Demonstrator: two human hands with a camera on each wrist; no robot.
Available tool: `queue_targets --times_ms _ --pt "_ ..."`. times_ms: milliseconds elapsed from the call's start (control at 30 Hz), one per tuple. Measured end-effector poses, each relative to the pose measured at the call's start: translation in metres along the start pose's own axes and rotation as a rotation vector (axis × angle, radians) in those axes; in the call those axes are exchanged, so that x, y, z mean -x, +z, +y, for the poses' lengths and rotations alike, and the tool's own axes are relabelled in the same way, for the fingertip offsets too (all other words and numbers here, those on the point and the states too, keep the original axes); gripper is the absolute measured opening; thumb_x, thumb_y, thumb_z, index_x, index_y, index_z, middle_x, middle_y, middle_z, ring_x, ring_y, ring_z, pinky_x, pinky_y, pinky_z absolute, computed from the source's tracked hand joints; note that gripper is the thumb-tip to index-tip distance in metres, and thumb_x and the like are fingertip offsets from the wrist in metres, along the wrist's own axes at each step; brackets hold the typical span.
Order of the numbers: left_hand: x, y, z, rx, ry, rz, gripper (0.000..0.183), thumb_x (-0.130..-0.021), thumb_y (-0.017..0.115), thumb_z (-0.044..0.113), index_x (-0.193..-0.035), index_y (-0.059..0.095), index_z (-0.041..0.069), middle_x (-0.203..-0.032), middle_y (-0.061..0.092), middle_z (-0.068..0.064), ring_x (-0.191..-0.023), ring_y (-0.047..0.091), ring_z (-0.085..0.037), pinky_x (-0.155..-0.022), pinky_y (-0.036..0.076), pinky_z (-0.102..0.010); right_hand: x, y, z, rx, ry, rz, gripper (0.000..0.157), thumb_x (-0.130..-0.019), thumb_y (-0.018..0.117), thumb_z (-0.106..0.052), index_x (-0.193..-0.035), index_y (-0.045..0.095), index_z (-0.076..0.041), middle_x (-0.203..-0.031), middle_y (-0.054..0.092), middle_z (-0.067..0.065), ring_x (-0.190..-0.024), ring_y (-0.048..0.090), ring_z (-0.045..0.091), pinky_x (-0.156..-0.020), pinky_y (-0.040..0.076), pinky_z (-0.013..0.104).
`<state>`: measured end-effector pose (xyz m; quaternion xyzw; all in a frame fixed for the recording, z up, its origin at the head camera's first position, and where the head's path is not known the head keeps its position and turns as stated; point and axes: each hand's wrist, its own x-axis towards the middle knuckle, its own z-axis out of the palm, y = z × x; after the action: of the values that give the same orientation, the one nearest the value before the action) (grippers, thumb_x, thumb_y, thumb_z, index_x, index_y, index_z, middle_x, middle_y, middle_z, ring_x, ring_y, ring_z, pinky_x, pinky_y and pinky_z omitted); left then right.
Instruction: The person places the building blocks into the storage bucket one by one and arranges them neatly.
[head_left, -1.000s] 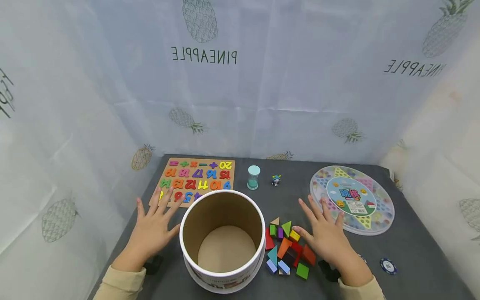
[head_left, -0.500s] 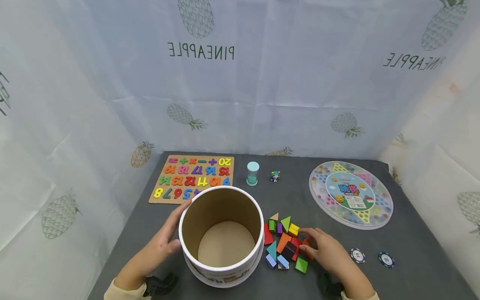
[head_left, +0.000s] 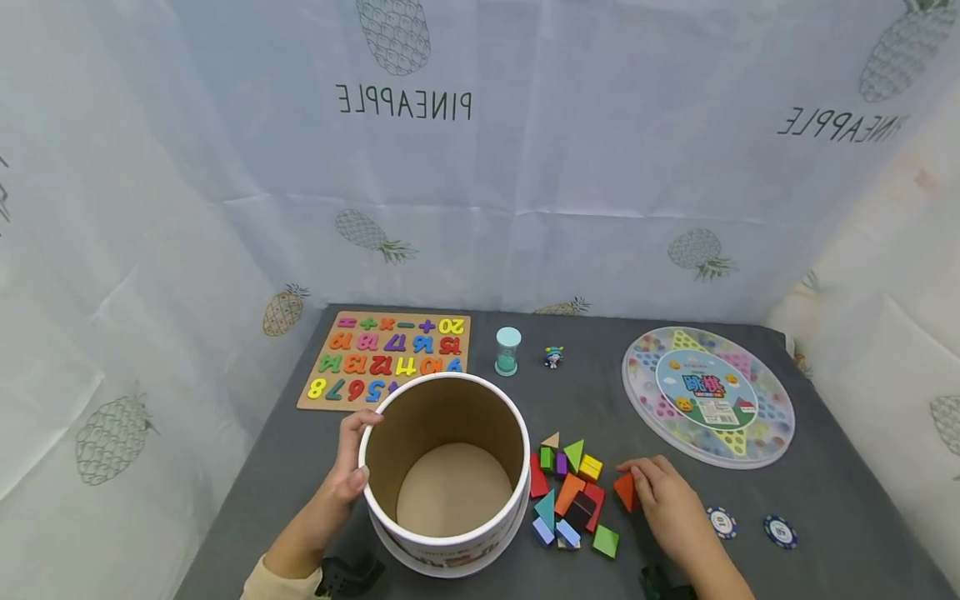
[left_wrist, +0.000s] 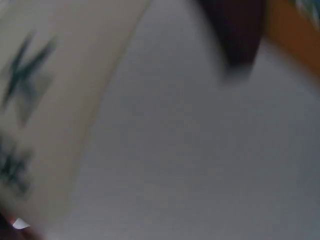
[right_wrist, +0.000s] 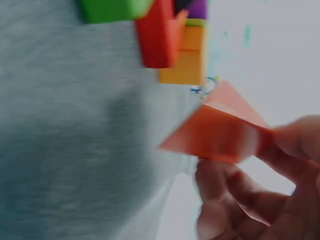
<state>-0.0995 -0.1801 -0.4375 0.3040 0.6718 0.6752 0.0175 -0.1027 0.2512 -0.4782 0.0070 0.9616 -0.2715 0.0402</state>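
Note:
A large round cardboard bucket (head_left: 447, 552) with a white rim stands open-topped at the front of the table. My left hand (head_left: 333, 483) grips its left side, fingertips hooked over the rim and thumb on the outer wall. Between thumb and fingers, my right hand (head_left: 671, 508) pinches an orange-red triangular block (head_left: 625, 492). In the right wrist view that block (right_wrist: 215, 132) is raised off the cloth, away from the pile of coloured wooden blocks (head_left: 570, 492) beside the bucket. The left wrist view is blurred; the bucket's printed side (left_wrist: 65, 100) fills its left.
Behind the bucket lies a number puzzle board (head_left: 386, 358). A small sand timer (head_left: 507, 352) and a tiny figurine (head_left: 553, 357) stand at the back. To the right are a round Chinese checkers board (head_left: 708, 396) and two poker chips, one near the right wrist (head_left: 722, 522), another poker chip (head_left: 780, 532) farther right.
Both hands were spread flat above the table at first. The left has taken hold of the bucket's rim; the right has picked the orange-red block from the pile and moved it slightly right.

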Motion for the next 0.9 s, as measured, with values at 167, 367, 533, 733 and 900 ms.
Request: queue_targets --times_ms 167,367,533,733,900 --pt "-0.004 0.014 -0.005 0.071 0.109 0.074 0.047 -0.098 0.032 0.03 -0.136 0.014 0.009 -0.138 0.018 -0.02 -0.126 0.031 -0.03 -0.097 0.038 -0.036 0.006 -0.027 -0.032 -0.234 -0.077 0.173 0.023 -0.1 0.048 -0.028 -0.11 0.067 -0.019 -0.095 0.061 -0.001 -0.078 0.06 0.016 -0.069 0.051 0.029" --pt "-0.007 0.021 -0.009 0.067 0.155 0.151 0.044 -0.096 0.033 0.024 -0.133 0.017 0.007 -0.135 0.023 -0.026 -0.122 0.038 -0.032 -0.095 0.041 -0.036 0.012 -0.059 -0.104 -0.62 -0.41 0.325 0.025 -0.087 0.067 -0.004 -0.11 0.07 -0.013 -0.109 0.066 0.001 -0.093 0.065 0.015 -0.079 0.051 0.023" --pt "-0.011 0.023 -0.011 0.002 0.149 0.19 0.044 -0.096 0.036 0.027 -0.131 0.019 0.006 -0.133 0.024 -0.026 -0.122 0.036 -0.033 -0.094 0.042 -0.036 0.01 -0.046 -0.152 -0.676 -0.612 0.262 0.024 -0.08 0.076 -0.01 -0.103 0.073 -0.016 -0.111 0.067 -0.002 -0.111 0.056 0.018 -0.094 0.044 0.029" --pt "-0.01 0.028 -0.014 0.026 0.147 0.217 0.042 -0.097 0.035 0.031 -0.13 0.021 0.009 -0.132 0.024 -0.023 -0.122 0.037 -0.031 -0.095 0.041 -0.036 0.004 -0.01 -0.169 -0.618 -0.592 0.209 0.022 -0.078 0.078 -0.031 -0.1 0.074 -0.026 -0.105 0.068 -0.013 -0.12 0.046 0.015 -0.096 0.034 0.05" --pt "-0.01 0.03 -0.016 0.035 0.183 0.228 0.041 -0.097 0.032 0.03 -0.131 0.021 0.011 -0.134 0.023 -0.022 -0.123 0.037 -0.031 -0.095 0.04 -0.037 0.004 -0.004 -0.169 -0.616 -0.587 0.187 0.023 -0.081 0.075 -0.032 -0.104 0.073 -0.027 -0.108 0.067 -0.014 -0.124 0.043 0.015 -0.097 0.034 0.053"
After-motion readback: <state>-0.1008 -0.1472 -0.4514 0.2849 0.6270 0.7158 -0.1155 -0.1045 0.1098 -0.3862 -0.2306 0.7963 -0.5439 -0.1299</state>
